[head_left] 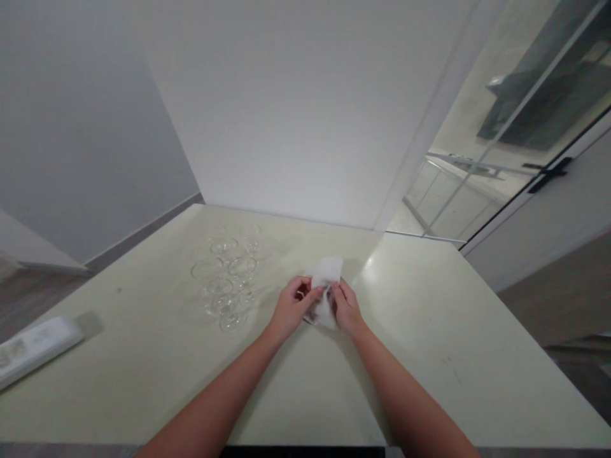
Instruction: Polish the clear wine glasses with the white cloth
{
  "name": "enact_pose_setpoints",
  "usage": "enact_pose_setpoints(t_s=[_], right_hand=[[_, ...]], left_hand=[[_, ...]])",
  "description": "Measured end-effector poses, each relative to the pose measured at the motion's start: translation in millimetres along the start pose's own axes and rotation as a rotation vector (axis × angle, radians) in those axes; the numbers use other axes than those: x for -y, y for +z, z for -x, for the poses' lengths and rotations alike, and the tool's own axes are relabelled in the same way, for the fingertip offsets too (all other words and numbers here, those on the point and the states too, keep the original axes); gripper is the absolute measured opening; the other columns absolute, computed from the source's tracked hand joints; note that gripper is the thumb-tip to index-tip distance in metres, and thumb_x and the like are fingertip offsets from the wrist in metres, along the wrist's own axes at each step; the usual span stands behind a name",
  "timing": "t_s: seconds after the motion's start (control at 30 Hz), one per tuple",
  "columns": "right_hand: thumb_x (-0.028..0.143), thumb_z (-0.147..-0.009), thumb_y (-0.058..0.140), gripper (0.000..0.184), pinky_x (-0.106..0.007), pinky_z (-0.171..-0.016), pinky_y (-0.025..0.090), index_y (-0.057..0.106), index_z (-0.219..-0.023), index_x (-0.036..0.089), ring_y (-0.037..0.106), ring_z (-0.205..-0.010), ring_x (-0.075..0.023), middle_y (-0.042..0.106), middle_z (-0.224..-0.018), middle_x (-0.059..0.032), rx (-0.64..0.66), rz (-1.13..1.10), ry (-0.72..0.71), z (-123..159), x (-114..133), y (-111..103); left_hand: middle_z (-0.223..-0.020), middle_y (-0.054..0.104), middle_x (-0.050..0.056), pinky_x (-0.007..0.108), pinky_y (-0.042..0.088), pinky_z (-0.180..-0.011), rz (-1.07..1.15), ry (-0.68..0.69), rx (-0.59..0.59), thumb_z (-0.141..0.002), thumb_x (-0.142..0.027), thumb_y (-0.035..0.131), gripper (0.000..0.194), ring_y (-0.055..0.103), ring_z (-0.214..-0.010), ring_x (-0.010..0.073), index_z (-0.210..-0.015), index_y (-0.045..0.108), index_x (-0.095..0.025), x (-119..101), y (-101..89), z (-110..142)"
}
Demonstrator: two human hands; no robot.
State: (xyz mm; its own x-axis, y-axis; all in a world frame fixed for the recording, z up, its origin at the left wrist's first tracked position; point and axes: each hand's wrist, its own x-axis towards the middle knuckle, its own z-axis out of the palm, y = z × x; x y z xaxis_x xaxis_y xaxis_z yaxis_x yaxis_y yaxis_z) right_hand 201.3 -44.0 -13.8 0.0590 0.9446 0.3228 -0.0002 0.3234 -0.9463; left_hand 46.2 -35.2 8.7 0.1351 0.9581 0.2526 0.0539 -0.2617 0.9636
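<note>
Pinching white tissue (327,270) over middle of table (420,356), left hand (292,306) at its left edge, right hand (348,308) at its right, neither nearer; thumbs on top, other fingers partly hidden; long axis runs near to far, loose end toward white panel (286,127); cannot tell whether tissue wraps anything; clear glasses (238,270) apart, leftward

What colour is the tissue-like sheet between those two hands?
White; the tissue-like sheet shows best in the head view, the only one here.

From the head, the view looks forward and down over the nearby table (453,318).
</note>
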Motion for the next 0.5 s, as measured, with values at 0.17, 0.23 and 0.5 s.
enact_pose_setpoints(t_s=[0.17,0.23,0.5], right_hand=[[0.049,-0.097,0.045,0.039,-0.033,-0.098,0.045,0.066,-0.119,0.023,0.061,-0.106,-0.0207,0.068,-0.113,-0.0066,0.169,0.039,0.003,8,5,14],[0.052,-0.096,0.043,0.043,-0.036,-0.096,0.048,0.067,-0.117,0.023,0.063,-0.101,-0.0215,0.07,-0.108,-0.0066,0.214,-0.035,0.113,8,0,14],[0.042,-0.076,0.069,0.038,-0.045,-0.111,0.038,0.071,-0.109,0.023,0.06,-0.115,-0.0255,0.07,-0.12,-0.0067,0.261,-0.151,0.167,5,-14,6]], left_hand=[[-0.082,0.058,0.002,0.027,0.046,-0.073,-0.166,0.25,-0.232,-0.089,-0.035,0.058,0.017,0.054,-0.077,0.0151,-0.083,0.056,-0.019,-4,-6.0,7],[-0.099,0.061,0.007,0.031,0.048,-0.083,-0.153,0.367,-0.166,-0.092,-0.032,0.051,0.014,0.058,-0.091,0.0178,-0.087,0.052,-0.019,-7,-9.3,10],[-0.119,0.058,0.013,0.051,0.034,-0.11,-0.606,0.672,0.259,-0.078,-0.024,0.06,0.004,0.053,-0.115,0.0285,-0.081,0.06,-0.02,-15,-2.1,18]])
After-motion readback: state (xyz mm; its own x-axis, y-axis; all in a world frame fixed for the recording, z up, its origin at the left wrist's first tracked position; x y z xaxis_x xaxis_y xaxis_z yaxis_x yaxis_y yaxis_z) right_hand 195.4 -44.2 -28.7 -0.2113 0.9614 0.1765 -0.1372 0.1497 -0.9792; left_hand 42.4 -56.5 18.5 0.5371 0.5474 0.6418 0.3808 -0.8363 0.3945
